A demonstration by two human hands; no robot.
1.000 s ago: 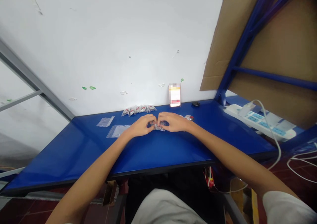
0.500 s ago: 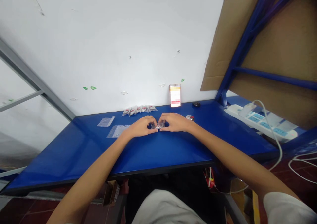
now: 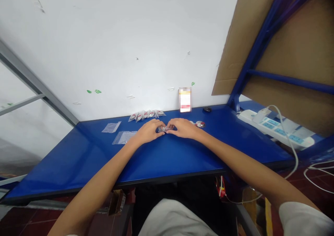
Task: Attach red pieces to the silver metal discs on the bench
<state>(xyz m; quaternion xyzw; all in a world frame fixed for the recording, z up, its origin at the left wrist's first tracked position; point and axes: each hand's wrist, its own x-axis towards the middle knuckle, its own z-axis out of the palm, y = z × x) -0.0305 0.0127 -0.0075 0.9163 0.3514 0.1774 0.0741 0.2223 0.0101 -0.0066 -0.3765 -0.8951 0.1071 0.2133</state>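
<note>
One clear plastic packet [image 3: 164, 128]: between the left hand [image 3: 150, 131] and the right hand [image 3: 182, 128], over the blue counter [image 3: 169, 163]; cannot tell whether touching it
Left hand: curled, with thumb and fingertips pinching the packet's left end
Right hand: likewise curled, pinching the opposite end just beside the left fingertips
Packet weight: probably light, easily borne by fingertips alone
Packet film: judged thin, soft and slippery, apt to crinkle, perhaps to tear under a hard pull
Packet contents: shiny and small, likely stiffer than the film; cannot make out more
Best hold: by the film edges, lightly, at both ends, without squeezing the middle
Filled clear bags [image 3: 146, 115]: lined up near the wall, beyond the left hand
Flat clear bags [image 3: 124, 138]: lying left of the left hand
Round silvery piece [image 3: 200, 124]: lying beyond the right wrist
</note>
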